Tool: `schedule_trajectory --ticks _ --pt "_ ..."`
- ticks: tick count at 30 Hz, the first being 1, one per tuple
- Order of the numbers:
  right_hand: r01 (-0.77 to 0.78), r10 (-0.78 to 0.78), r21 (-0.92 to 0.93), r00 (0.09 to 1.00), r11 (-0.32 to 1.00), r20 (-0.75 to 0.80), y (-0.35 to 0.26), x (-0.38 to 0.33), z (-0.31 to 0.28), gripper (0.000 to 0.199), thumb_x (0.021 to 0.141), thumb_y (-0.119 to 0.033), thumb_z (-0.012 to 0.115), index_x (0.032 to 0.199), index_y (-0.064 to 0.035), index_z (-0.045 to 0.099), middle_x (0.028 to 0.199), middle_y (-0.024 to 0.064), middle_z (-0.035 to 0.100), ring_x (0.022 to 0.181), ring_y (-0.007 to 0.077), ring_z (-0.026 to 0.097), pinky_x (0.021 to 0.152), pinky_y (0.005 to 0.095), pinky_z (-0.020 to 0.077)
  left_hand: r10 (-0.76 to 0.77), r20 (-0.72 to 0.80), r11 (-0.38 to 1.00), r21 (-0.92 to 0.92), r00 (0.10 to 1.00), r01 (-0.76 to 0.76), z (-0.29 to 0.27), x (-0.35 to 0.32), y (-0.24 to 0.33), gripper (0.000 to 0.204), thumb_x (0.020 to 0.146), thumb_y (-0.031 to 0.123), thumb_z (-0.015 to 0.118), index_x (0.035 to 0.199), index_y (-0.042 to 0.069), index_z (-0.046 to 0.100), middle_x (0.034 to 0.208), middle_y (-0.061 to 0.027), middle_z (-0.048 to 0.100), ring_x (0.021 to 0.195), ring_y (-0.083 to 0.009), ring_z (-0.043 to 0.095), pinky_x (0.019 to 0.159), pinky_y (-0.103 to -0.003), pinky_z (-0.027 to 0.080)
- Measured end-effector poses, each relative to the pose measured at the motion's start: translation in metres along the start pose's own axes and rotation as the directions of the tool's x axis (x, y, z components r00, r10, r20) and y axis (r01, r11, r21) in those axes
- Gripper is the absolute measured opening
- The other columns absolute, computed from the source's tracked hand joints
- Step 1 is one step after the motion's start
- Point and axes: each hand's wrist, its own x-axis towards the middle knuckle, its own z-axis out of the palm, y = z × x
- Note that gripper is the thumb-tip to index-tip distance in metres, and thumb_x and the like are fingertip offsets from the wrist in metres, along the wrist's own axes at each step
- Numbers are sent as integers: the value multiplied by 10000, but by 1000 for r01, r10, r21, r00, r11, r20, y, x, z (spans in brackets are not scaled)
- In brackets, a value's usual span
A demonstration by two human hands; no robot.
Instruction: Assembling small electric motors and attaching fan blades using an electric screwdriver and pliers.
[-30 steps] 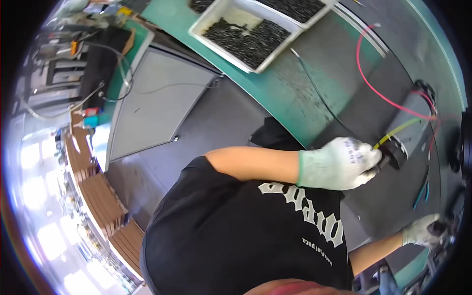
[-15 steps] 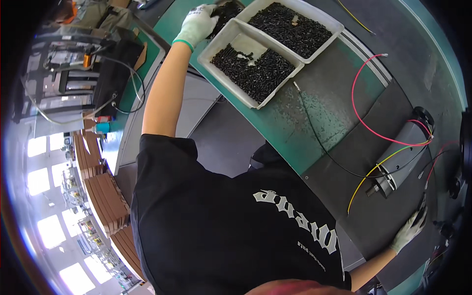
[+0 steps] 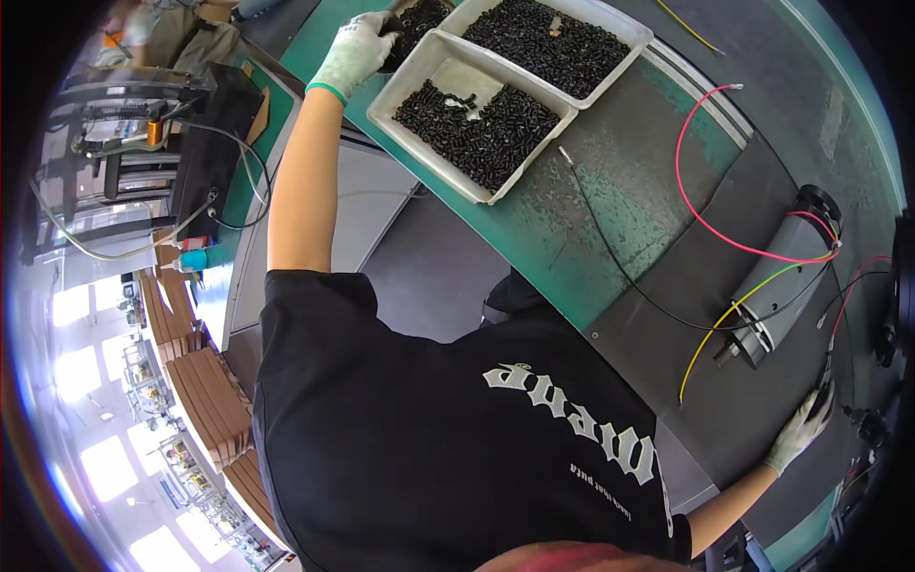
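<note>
My left hand (image 3: pixel 354 48), in a white glove with a green cuff edge, is at the side of a dark round bowl (image 3: pixel 416 21) of small black parts. Its fingers curl at the bowl's near rim; what they pinch is hidden. At the lower right my right hand (image 3: pixel 799 429), also gloved, closes round a slim black clip (image 3: pixel 822 389) with a red lead running up from it. Above that hand lies a grey cylindrical motor (image 3: pixel 783 281) with red, black and yellow-green wires; the red wire (image 3: pixel 681 162) loops far out over the bench.
Two white trays hold short black pieces: a near tray (image 3: pixel 381 112) and a far tray (image 3: pixel 640 43). A black wire's end (image 3: pixel 564 153) lies beside them. A yellow wire (image 3: pixel 691 27) is at the back. Cardboard stacks (image 3: pixel 205 400) and another workstation with a person stand left.
The view has shifted slightly, so the trays and bowl sit further left. My left hand stays at the bowl, and my right hand stays by the clip with slightly changed finger pose.
</note>
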Motion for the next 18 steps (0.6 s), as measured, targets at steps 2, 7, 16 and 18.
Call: schedule_trajectory --ticks 2,7,16,18 --pt "-14 14 -14 1000 1000 -2 2 -1 0 539 993 -384 468 1371 1 470 1385 201 468 1291 344 419 1084 430 312 4 8 1000 -9 1000 -4 1 -1 0 272 886 198 605 1105 43 651 991 -212 670 941 -396 625 844 -420 505" --pt "-4 4 -1 1000 1000 -3 1 -2 0 538 994 -384 466 1368 2 473 1379 205 474 1290 345 423 1086 425 312 89 -104 996 -20 991 -92 11 2 -4 240 888 168 597 1074 33 665 985 -196 675 925 -389 629 831 -404 501" --pt "-198 162 -206 970 958 -179 16 -12 -2 551 985 -426 482 1330 3 504 1293 198 564 1205 342 515 1013 411 401 -375 72 553 -782 924 286 -14 -14 7 205 899 169 631 998 -3 685 811 -11 652 659 -57 530 608 -210 436" --pt "-319 341 122 878 940 -335 22 -19 -9 564 985 -439 484 1317 16 507 1248 195 598 1152 342 560 967 399 444 -372 179 264 -920 911 289 -21 -23 16 197 911 172 617 1002 10 681 806 -14 650 630 -50 512 587 -202 421"
